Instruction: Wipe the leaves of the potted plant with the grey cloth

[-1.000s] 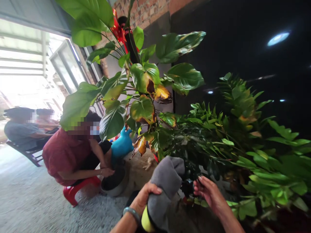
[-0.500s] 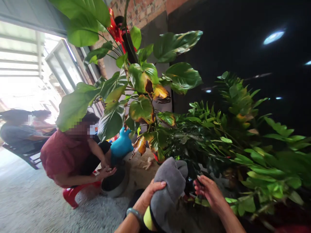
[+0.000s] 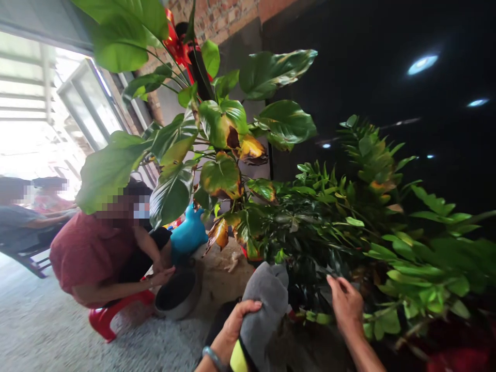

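My left hand (image 3: 235, 324), with a bracelet on its wrist, is closed around a grey plush piece (image 3: 265, 310) at the bottom middle. The piece is soft and rounded, and a yellow-green patch shows at its lower end. To its right, my right hand (image 3: 346, 306) is raised in front of the leaves, apart from the plush. Its thumb and fingertips are pinched together. Whatever they may hold is too small to make out.
A tall potted plant (image 3: 222, 175) with browned leaves stands ahead, and bushy green plants (image 3: 341, 206) spread to the right. At left, a person (image 3: 93, 258) sits on a red stool (image 3: 120, 310) beside a grey bucket (image 3: 180, 294) and a blue toy (image 3: 189, 230). Two more people sit farther back.
My right hand has moved right, away from the plush piece. My left hand still grips the plush, which has shifted slightly down. The view has turned a little to the right.
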The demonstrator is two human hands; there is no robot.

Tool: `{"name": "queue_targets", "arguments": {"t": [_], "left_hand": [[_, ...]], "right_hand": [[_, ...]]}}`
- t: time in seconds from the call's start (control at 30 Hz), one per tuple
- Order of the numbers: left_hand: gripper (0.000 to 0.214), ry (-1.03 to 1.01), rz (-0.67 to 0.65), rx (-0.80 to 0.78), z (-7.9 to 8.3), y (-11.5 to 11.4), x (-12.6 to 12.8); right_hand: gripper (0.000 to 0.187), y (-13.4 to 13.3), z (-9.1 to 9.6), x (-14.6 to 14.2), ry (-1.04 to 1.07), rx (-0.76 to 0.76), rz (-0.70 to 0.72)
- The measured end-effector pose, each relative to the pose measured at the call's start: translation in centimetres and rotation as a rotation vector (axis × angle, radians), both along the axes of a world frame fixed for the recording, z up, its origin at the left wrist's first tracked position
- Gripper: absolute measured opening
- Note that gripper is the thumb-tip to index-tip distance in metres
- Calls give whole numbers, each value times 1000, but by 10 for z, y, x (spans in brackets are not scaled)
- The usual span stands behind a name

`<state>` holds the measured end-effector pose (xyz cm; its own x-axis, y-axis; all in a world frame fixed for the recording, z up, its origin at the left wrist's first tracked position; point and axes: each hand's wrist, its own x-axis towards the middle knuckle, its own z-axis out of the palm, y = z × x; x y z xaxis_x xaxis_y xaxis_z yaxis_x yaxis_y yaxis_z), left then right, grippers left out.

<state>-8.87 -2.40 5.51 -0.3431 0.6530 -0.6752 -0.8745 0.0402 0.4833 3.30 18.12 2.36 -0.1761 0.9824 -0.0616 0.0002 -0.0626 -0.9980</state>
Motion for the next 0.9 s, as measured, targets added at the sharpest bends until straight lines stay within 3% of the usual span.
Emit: {"name": "queue_targets", "arguments": {"t": [0.07, 0.17, 0.37, 0.5, 0.67, 0.9], "left_hand": [[11, 4, 64, -30, -6, -11, 1], [12, -1, 142, -78, 3, -16, 3], [13, -35, 250, -140, 22, -15, 19], [15, 39, 180, -136, 22, -21, 20], [24, 247, 45, 84, 31, -22, 8], [26, 397, -82, 282, 90, 15, 9]], "right_hand": [[46, 3, -2, 1, -74, 243, -145], [49, 2, -3, -1, -126, 533, -263], [43, 1, 1, -3, -111, 730, -345], [43, 7, 6, 3, -132, 840, -328], [46, 11, 7, 1, -78, 679, -231], [42, 0, 14, 0, 8, 289, -2]]}}
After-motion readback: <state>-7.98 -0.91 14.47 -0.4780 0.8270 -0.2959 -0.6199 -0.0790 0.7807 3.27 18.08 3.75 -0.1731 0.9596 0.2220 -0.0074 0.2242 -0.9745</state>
